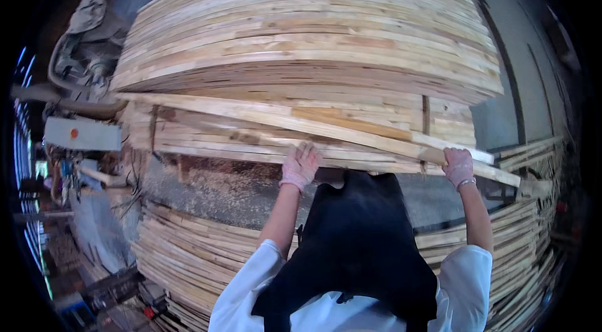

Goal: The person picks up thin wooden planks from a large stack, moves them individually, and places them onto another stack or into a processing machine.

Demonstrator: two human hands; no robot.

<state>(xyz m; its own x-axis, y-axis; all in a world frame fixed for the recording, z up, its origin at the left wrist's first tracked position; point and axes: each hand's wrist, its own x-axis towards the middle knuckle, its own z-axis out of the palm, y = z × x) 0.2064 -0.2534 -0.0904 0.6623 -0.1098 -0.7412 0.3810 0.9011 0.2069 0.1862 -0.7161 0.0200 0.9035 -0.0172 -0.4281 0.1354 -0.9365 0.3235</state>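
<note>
A long pale wooden strip (251, 111) lies slantwise across the nearer stack of boards (207, 139). Its right end (501, 174) sticks out past the stack towards me. My right hand (459, 166), in a light knitted glove, is closed on the strip near that end. Fingers apart, my gloved left hand (301, 165) rests at the near edge of the stack, below the strip and not around it. A darker, yellowish strip (351, 121) lies just beyond the long one, and a shorter pale strip end (461, 145) shows near my right hand.
Beyond rises a taller stack of planks (301, 31). More wooden strips (194, 238) are piled on both sides behind me. Sawdust (207, 191) covers the floor at left. A grey box with a red button (81, 133) and machinery (88, 49) stand at far left.
</note>
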